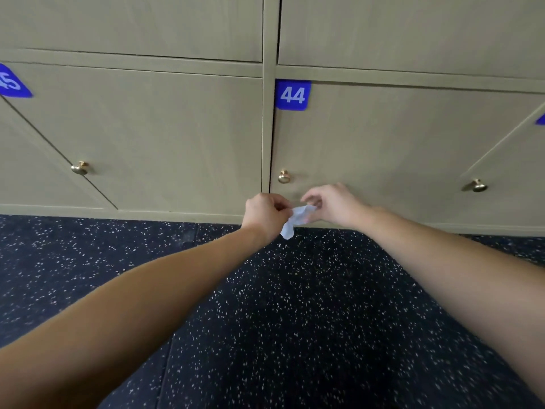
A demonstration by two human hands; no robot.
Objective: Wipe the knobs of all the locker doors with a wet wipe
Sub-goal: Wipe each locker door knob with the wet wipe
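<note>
A white wet wipe [295, 220] hangs crumpled between my two hands, low in front of the bottom row of tan lockers. My left hand [264, 213] pinches its left end and my right hand [331, 206] pinches its right end. Just above my hands is the brass knob [284, 176] of the door labelled 44 [292, 95]; neither hand touches it. A second brass knob [80, 168] sits on the door to the left, and a third brass knob [477, 185] on the door to the right.
The locker doors are closed, with another row above them. A blue label [11, 82] marks the left door. A dark speckled floor [295, 320] runs from the locker base toward me.
</note>
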